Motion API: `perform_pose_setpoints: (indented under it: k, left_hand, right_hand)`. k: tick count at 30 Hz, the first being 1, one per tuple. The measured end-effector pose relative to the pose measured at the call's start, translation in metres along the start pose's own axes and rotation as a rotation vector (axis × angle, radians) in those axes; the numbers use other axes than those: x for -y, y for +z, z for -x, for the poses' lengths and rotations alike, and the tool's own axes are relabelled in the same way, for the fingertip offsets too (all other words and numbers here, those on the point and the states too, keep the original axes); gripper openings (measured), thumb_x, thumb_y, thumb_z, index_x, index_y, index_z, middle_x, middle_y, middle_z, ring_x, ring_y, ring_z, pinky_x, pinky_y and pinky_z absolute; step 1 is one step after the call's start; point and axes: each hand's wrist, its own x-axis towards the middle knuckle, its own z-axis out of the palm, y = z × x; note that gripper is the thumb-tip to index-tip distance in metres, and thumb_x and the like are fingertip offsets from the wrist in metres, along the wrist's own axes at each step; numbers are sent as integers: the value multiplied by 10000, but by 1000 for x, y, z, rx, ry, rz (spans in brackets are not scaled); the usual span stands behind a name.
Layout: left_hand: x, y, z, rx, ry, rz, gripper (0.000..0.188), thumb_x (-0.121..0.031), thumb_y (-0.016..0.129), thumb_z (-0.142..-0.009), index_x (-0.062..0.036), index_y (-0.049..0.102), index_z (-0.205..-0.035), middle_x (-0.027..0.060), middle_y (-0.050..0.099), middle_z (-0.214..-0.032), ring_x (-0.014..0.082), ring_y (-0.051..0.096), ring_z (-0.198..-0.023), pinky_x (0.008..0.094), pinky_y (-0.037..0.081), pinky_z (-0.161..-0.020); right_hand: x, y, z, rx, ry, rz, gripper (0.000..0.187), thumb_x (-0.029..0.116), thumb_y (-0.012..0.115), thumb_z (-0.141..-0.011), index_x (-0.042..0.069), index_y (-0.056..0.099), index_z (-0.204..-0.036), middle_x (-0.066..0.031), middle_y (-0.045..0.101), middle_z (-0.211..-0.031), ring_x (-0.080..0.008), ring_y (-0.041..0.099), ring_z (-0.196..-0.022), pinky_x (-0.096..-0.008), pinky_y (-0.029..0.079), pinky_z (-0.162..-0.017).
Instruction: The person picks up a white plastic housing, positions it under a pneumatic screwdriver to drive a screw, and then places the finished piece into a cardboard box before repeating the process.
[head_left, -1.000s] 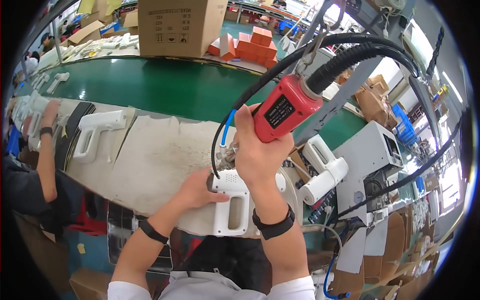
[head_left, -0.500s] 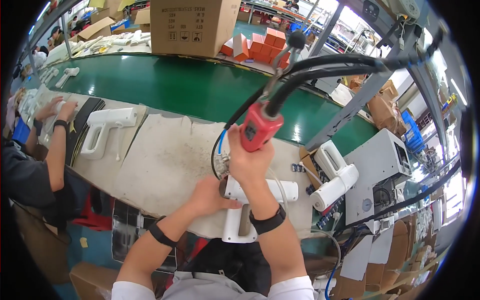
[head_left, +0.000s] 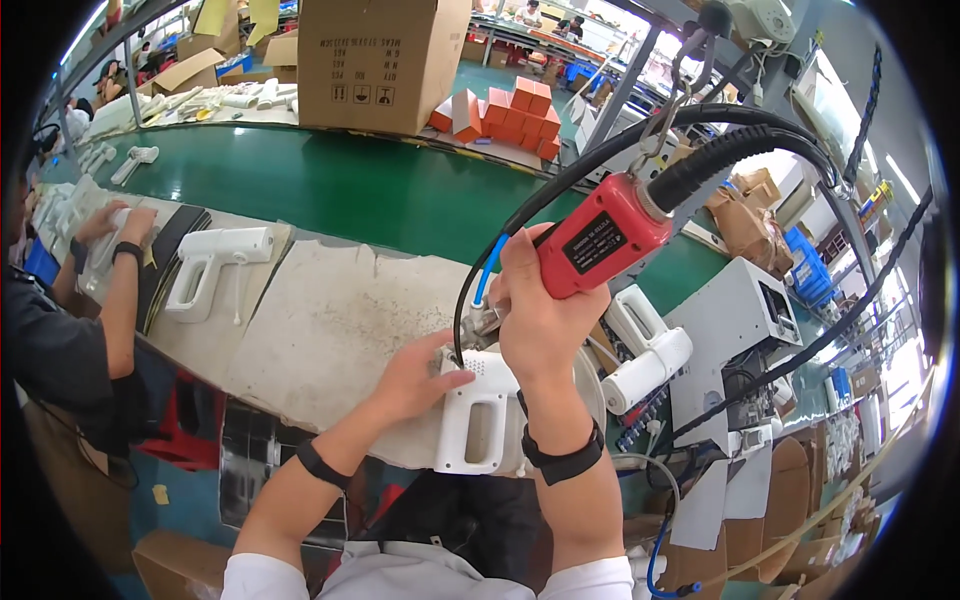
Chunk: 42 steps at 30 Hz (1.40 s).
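Observation:
My right hand (head_left: 550, 325) is wrapped around a red electric screwdriver (head_left: 605, 235), which hangs from a metal hook and slants down to the left. Its lower end, partly behind my fingers, comes down near the top of a white gun-shaped housing (head_left: 455, 430). This housing lies on the bench in front of me, its looped handle toward my body. My left hand (head_left: 412, 380) grips its upper left end, thumb on the perforated face. My right wrist and forearm hide the housing's right part.
Another white gun-shaped unit (head_left: 650, 350) rests at the right by a grey machine (head_left: 735, 350). A similar one (head_left: 215, 265) lies at the left, near a co-worker's hands (head_left: 120, 225). Behind the bench runs a green conveyor belt (head_left: 330, 185), with a large carton (head_left: 375, 70) and orange boxes (head_left: 515, 115) beyond.
The screwdriver has swung right and tilted over, with my right hand moving right and turning. My left hand stays on the housing, shifted slightly; the housing has moved a little left.

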Motion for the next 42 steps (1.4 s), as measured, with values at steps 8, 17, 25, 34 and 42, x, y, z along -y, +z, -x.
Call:
perform_pose_setpoints:
  k: [8,17,25,34,42]
  left_hand:
    - [-8,1,0,-124,140,-138,152,-103,666,-760,-50,697,-899,181,634,-812,382,585,-789,435,461,-740]
    - [-14,-1,-3,-194,395,-190,327,42,640,-637,-125,708,-910,92,669,-840,282,602,-780,375,425,-808]
    - [-14,-8,-10,-77,330,-165,404,73,654,-584,-125,701,-932,40,690,-918,244,609,-816,354,429,-832]
    - [-2,-1,-7,8,134,210,596,-133,812,-648,-61,609,-1204,137,625,-1159,309,561,-1079,372,416,-976]
    - [43,18,2,78,-32,-196,905,-496,842,-579,-5,528,-1272,237,486,-1234,371,435,-1204,414,371,-1025]
  right_hand:
    - [18,-3,6,42,-48,-13,142,108,682,-875,5,586,-890,-28,577,-645,-83,530,-480,-212,377,-424]
    - [31,-7,12,42,-109,-80,134,61,686,-861,-7,575,-891,-38,578,-659,-89,524,-476,-219,398,-427]
    - [41,-12,12,58,-163,-101,130,20,661,-865,-1,551,-930,-40,541,-638,-94,497,-467,-222,381,-419]
    - [17,-9,10,34,-126,-7,125,72,668,-881,-2,570,-907,-34,566,-662,-88,517,-484,-219,387,-430]
    - [-31,-4,5,38,-40,20,153,113,685,-882,1,581,-881,-29,577,-661,-86,523,-487,-221,393,-442]
